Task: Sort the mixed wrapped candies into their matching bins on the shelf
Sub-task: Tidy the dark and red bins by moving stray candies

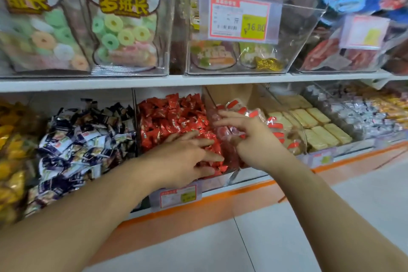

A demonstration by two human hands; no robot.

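Both hands are in at the lower shelf (198, 83), working either side of a clear divider (217, 106); the left hand (187, 157) lies flat on the red candies (172, 112), fingers straight and spread, pointing toward 2 o'clock, holding nothing that shows; the right hand (247, 137) is just past the divider at 3 o'clock from the left, fingers loosely curled over the clear-wrapped red-tipped sweets (273, 126); whether it pinches one cannot be told, the fingertips are blurred. The relation that matters: the two piles meet at that divider, which runs from 6 toward 12, and red pieces sit right against it between the two hands; any stray there lies at the left hand's fingertips and at 9 o'clock from the right; the left looks the nearer for the red bin, the right for its own. The divider wall itself stands in the way of a straight sideways pass; a piece would likely have to be lifted over it.

Round about: dark blue-and-white candies (84, 134) at 9 o'clock of the left hand; yellow ones (11, 139) beyond at the far edge; pale yellow bars (318, 123) at 3 o'clock of the right hand, silver-wrapped sweets (362, 112) farther on; a price tag (177, 196) hangs under the left wrist; ring-candy bags (123, 28) on the upper shelf at 11 o'clock.
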